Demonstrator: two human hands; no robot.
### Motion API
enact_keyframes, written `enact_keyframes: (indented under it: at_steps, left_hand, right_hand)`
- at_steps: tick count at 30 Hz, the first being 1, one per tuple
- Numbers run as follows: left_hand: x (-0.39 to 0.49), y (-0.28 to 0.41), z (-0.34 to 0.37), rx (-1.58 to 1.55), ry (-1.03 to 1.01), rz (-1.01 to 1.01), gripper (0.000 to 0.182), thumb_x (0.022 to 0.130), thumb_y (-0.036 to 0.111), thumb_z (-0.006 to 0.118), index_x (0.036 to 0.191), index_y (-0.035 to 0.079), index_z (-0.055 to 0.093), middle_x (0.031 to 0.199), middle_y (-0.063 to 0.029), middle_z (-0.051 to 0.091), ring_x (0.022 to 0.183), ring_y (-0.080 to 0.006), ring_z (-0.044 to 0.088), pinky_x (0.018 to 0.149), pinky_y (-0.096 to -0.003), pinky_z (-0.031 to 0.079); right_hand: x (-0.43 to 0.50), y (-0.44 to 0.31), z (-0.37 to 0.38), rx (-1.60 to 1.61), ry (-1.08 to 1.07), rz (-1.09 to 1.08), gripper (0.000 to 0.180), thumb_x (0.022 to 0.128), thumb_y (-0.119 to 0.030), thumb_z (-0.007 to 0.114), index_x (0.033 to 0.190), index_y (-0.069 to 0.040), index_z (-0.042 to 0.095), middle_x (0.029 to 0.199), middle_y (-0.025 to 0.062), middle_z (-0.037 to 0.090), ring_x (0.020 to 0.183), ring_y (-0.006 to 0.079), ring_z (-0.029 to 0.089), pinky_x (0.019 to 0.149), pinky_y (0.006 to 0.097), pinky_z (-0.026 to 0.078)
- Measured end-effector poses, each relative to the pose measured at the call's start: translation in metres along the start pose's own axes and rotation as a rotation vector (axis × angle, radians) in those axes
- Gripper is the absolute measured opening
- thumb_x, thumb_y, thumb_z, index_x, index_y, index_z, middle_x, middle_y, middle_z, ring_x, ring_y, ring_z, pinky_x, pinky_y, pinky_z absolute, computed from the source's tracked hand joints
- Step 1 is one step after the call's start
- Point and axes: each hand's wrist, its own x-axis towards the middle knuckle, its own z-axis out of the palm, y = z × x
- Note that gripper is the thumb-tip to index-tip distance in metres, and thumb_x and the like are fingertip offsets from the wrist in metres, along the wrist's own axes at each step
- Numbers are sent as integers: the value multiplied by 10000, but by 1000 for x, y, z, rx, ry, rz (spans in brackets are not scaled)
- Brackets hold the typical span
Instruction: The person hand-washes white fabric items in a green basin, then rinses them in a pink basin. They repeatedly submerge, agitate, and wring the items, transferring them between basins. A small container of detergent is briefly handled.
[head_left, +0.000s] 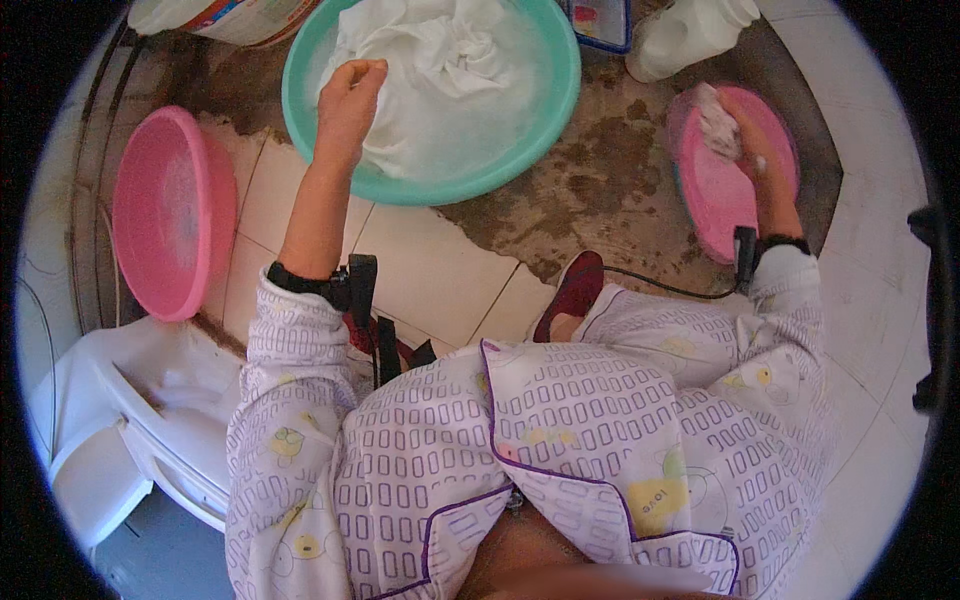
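Note:
My left hand (349, 112) is over the near left side of a round turquoise plastic basin (442, 192). Its fingers are curled closed, and nothing shows in them. Soaking in the basin's cloudy, sudsy water is a bunched white cloth (450, 52). Off to the right, my right hand (746, 139) reaches into a smaller pink basin (784, 142). A small, wadded whitish cloth (718, 127) is gripped there, blurred by motion. White suds cling to the right hand. Both wrists wear black bands.
A second pink basin (159, 217) is tipped on its side at left, beside a white plastic chair (180, 397). A white bucket (247, 19), a blue-rimmed container (600, 26) and a white plastic jug (679, 41) stand behind. Wet patches darken the floor (600, 150) near my red shoe (574, 292).

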Motion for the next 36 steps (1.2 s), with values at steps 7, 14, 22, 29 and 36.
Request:
enact_keyframes:
  at_steps: [7,14,22,29,36]
  left_hand:
    - [20,-68,0,636,302,303,602,735,368,762,1146,-34,586,1188,-197,599,1063,-340,580,938,-420,442]
    - [50,-85,27,560,51,233,520,707,299,767,1099,-7,619,1174,-221,603,1093,-374,566,942,-425,439]
    - [-57,-45,63,725,-562,584,277,691,82,611,964,62,652,991,-158,628,985,-359,592,809,-437,487]
    - [-31,-46,31,819,-716,491,342,672,169,679,994,67,628,994,-166,602,904,-344,591,796,-419,475]
    - [-25,-72,4,899,-531,110,1054,594,697,735,1468,321,282,1545,-216,121,1400,-487,113,1090,-587,240]
  right_hand:
    - [2,81,-103,-990,710,-265,429,873,-365,637,1168,-54,612,1030,88,650,937,202,627,802,319,496]
    - [36,2,46,-548,291,-506,359,878,-176,641,1227,-119,580,1155,57,616,1032,157,590,886,291,469]
    - [97,18,234,-917,-256,-775,662,762,-358,755,1328,-144,487,1281,205,521,1171,308,534,970,433,446]
    - [106,64,319,-1254,-307,-402,836,672,-486,753,1348,-98,452,1285,275,486,1170,414,498,968,436,434]
    - [119,38,306,-1221,-88,-411,851,672,-509,712,1384,-138,430,1349,343,402,1267,484,377,1030,483,381]
